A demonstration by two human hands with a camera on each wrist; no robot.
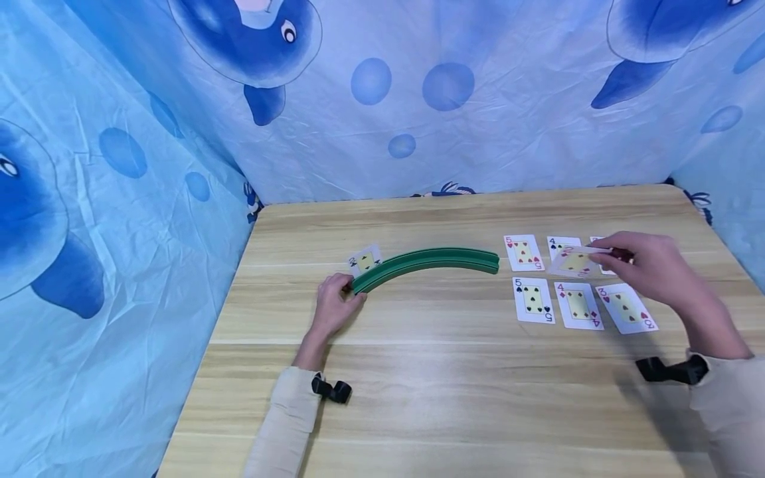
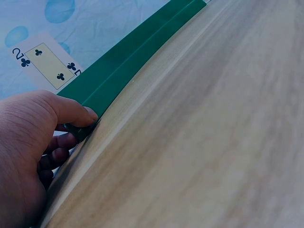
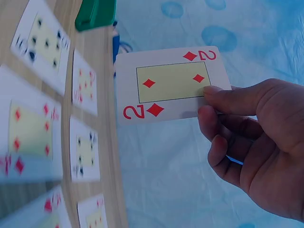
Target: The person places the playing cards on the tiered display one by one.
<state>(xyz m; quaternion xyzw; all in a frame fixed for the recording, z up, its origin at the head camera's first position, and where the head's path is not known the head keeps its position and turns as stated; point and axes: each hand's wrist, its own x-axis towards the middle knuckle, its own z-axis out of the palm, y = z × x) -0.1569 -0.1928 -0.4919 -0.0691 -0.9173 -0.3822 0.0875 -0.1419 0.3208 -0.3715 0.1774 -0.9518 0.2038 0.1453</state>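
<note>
My left hand (image 1: 336, 305) grips the left end of a green, curved playing-card holder (image 1: 436, 257); in the left wrist view the thumb lies over the end and the fingers curl beneath. Close to that end, a two of clubs (image 2: 50, 59) stands up from the holder. Above the laid-out cards at the right, my right hand (image 1: 651, 269) pinches a two of diamonds (image 3: 173, 80) by one end between thumb and fingers. Below it lie a five of spades (image 1: 534, 300), a four of diamonds (image 1: 578, 305) and a three of hearts (image 1: 626, 308).
In the back row lie a five of hearts (image 1: 523, 252), a partly covered four of spades (image 1: 562, 243) and a third card mostly hidden by my right hand. The wooden table (image 1: 430, 385) meets blue patterned cloth (image 1: 514, 146) at its back and sides.
</note>
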